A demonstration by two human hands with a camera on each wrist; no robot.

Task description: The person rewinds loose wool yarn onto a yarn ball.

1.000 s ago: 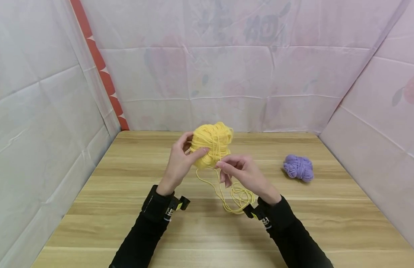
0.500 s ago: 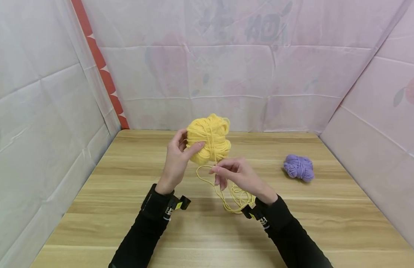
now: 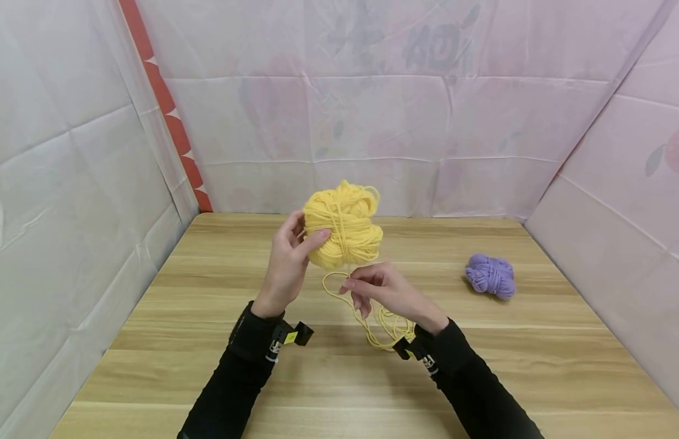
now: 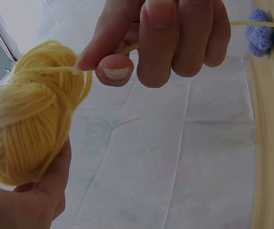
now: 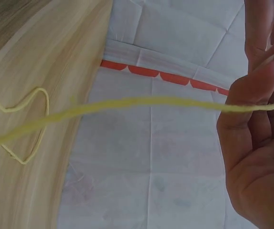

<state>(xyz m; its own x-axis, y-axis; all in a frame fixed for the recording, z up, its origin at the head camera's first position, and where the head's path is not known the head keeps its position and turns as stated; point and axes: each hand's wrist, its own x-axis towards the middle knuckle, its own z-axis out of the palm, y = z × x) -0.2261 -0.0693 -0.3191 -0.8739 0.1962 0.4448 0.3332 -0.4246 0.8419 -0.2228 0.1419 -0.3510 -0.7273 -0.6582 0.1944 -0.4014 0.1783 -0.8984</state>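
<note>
My left hand (image 3: 287,262) grips a yellow ball of yarn (image 3: 343,227) by its left side, thumb across the front, well above the table. Just below the ball, my right hand (image 3: 385,289) pinches the yarn strand between thumb and forefinger. In the left wrist view a short length of strand (image 4: 51,69) runs from the ball (image 4: 32,119) to those fingertips. Past the right hand the strand (image 5: 142,101) trails off toward the table in the right wrist view. Loose loops of yellow yarn (image 3: 394,326) lie on the wood beneath the right hand, partly covered by its wrist.
A smaller purple ball of yarn (image 3: 490,275) lies on the right of the wooden table (image 3: 328,390). Pale, creased sheets hang as walls at the back (image 3: 372,122), left (image 3: 70,201) and right (image 3: 619,201) of the table.
The yellow ball has risen and shifted slightly left with my left hand. My right hand has drawn down and left, lengthening the strand between it and the ball.
</note>
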